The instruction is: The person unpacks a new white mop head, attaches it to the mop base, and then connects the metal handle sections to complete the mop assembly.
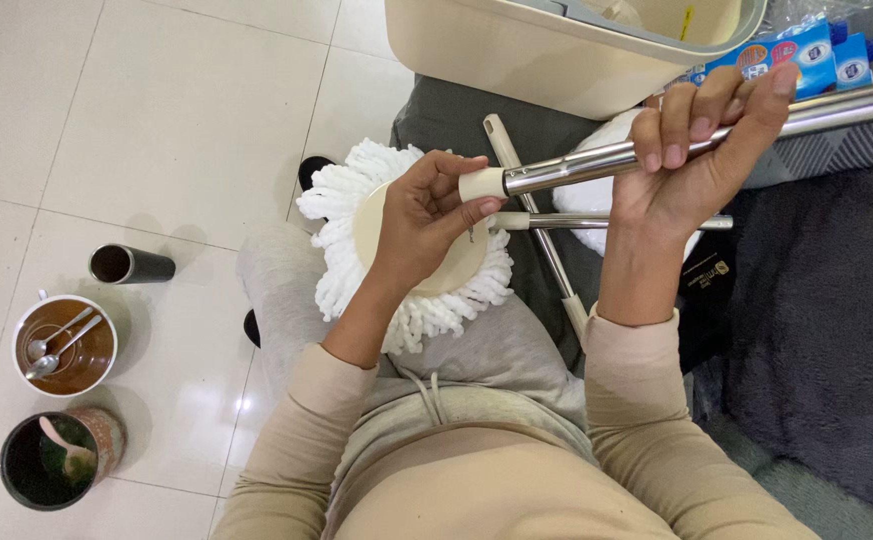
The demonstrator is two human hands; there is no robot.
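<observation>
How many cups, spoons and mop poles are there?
Cups: 3 – white mug, dark bowl-cup, black tumbler
Spoons: 3 – two metal, one pale
Mop poles: 3 – held pole, two loose
Total: 9

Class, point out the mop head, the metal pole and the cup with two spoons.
mop head (427, 315): head view, white fringe.
metal pole (577, 165): head view, shiny shaft between the hands.
cup with two spoons (65, 345): head view, brown inside.

Bright even indoor light, glossy tile glare, sharp
</observation>
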